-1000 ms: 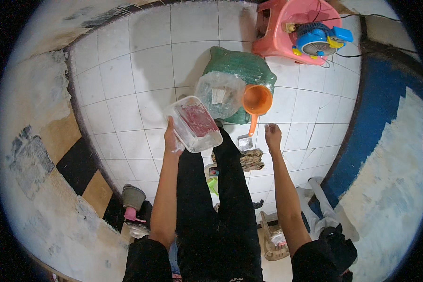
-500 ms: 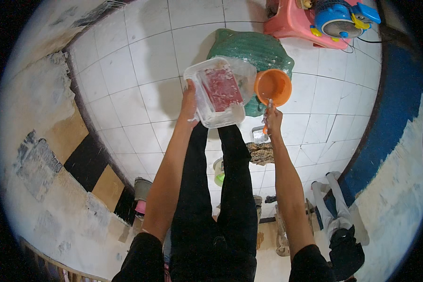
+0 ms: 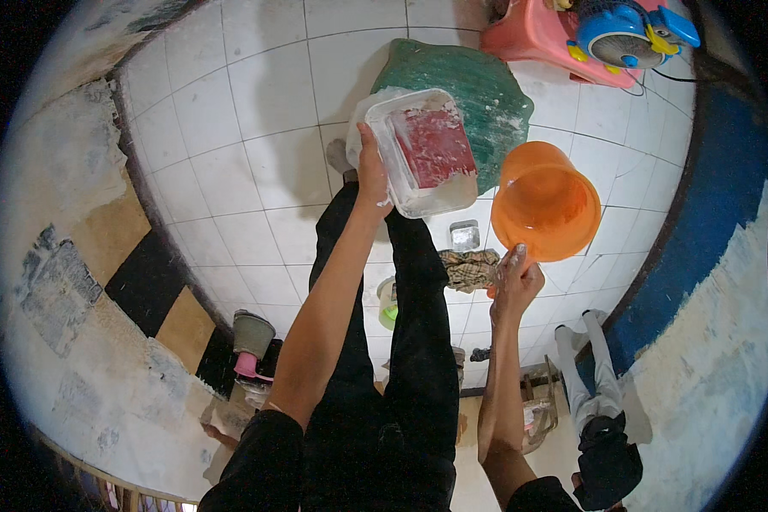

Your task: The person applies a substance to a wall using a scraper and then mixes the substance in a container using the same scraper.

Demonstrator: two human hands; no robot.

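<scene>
My left hand point(image 3: 372, 166) is closed on the left side of a clear plastic tub point(image 3: 437, 205), its thumb on the rim. Inside the tub lies a flat red rectangular piece point(image 3: 435, 147), smeared with white paste. To the right, my right hand point(image 3: 517, 280) grips the handle of an orange dipper point(image 3: 548, 200). The dipper is tilted and its inside faces up toward me; what is at its bottom I cannot make out. Whitish smears mark my right fingers. Beneath and beyond the tub, a green sack-like sheet point(image 3: 491, 94) with white specks lies on the tiles.
A small metal tray point(image 3: 464, 235) and a checkered cloth point(image 3: 471, 271) lie near my feet. A pink stool point(image 3: 527, 36) holds a blue fan point(image 3: 627, 47). By the left wall stands a grey bucket point(image 3: 252, 331). Another person in grey trousers point(image 3: 602, 375) is at lower right.
The dipper has come nearer to me and to the right, tilting so its side shows. The tub has shifted right and slightly farther away. My hands have kept their holds.
</scene>
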